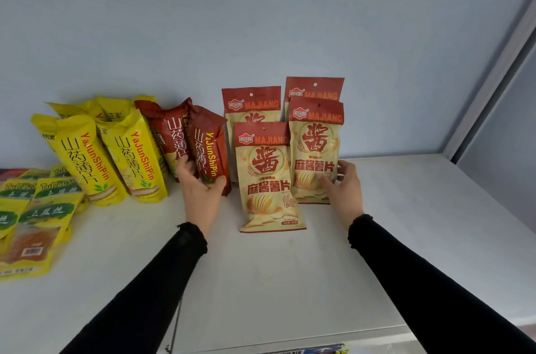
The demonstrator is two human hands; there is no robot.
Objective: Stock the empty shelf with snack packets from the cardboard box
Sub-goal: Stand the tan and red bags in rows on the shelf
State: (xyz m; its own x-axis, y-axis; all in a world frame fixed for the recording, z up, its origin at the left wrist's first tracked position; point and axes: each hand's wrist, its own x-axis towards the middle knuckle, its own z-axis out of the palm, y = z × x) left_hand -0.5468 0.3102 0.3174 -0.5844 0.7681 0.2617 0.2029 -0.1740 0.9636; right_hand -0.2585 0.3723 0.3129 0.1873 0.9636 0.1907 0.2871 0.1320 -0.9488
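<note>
Snack packets already fill part of the white shelf (pixel 406 208): yellow foil packs left of the left hand (pixel 200 188), which grips a dark-red crisp packet (pixel 210 148). The right hand (pixel 345 188) holds a cream-and-red Majiang packet (pixel 314 150). Shelf beyond the right hand seems unstocked; no cardboard box shows.

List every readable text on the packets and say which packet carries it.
"MAJIANG": cream-and-red packets
"YaJunShiPin": yellow packets
"YaJunShiPin": red packets
"CRISPY": red packet behind
"TuDouSi": green-and-yellow packets, partly cut off
Small print and barcode digits: too small to read.
</note>
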